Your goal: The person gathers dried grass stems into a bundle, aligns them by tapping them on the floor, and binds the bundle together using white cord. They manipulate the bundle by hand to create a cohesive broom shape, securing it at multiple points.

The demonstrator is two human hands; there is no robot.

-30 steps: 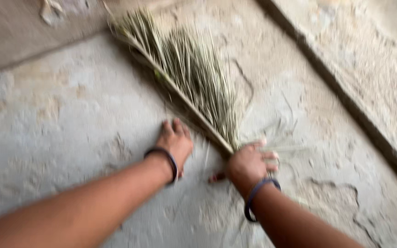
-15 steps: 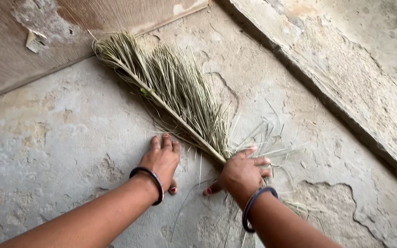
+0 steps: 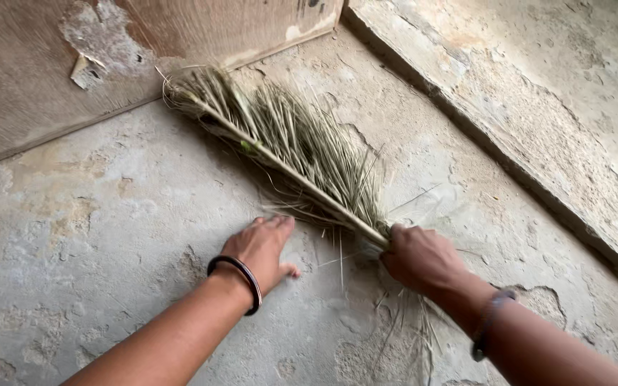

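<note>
Compared with half a second back: right hand (image 3: 423,259) rolled knuckles-up, fingers now clenched round the midrib of the dried palm frond (image 3: 291,154); earlier fingers lay splayed. Left hand (image 3: 260,249) shifted slightly right, palm flat on the cracked concrete floor (image 3: 94,229), holding nothing, just beside the frond's lower leaflets. Frond lying diagonally, tip pointing to the wooden board (image 3: 30,86) at upper left, base end in the right fist; loose leaflets trailing below the wrist. Judged: grip firmed for pulling or stripping. Both arms extended forward, dark bangle (image 3: 241,275) on left wrist. Raised concrete ledge (image 3: 538,107) to the right.
</note>
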